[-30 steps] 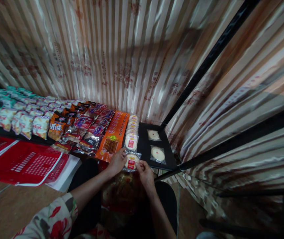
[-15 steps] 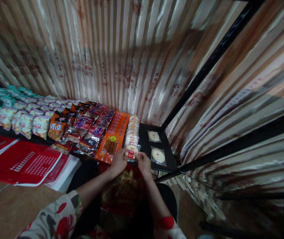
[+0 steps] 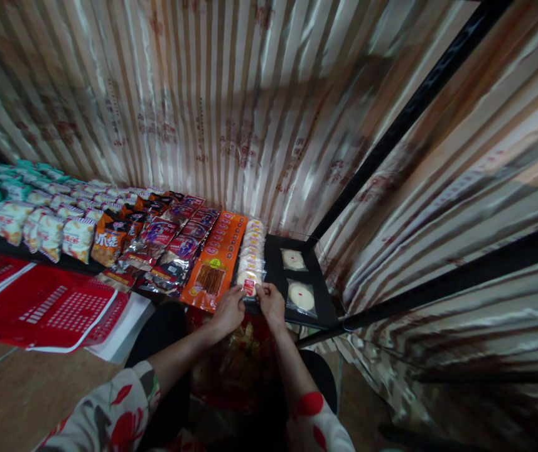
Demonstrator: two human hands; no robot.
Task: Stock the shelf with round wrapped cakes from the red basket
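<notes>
Left hand (image 3: pixel 230 309), right hand (image 3: pixel 270 304) pinch packet (image 3: pixel 250 287) (edges partly hidden).

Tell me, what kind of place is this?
Maybe a little shop or snack stall. Snack bags stand in rows on a black shelf, clear-wrapped rounds are lined up there too, and a striped curtain hangs behind.

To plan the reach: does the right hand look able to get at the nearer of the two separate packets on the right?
Probably yes: the right hand is just left of the nearer packet, with nothing standing between them. Its fingers are at another packet, though.
</notes>
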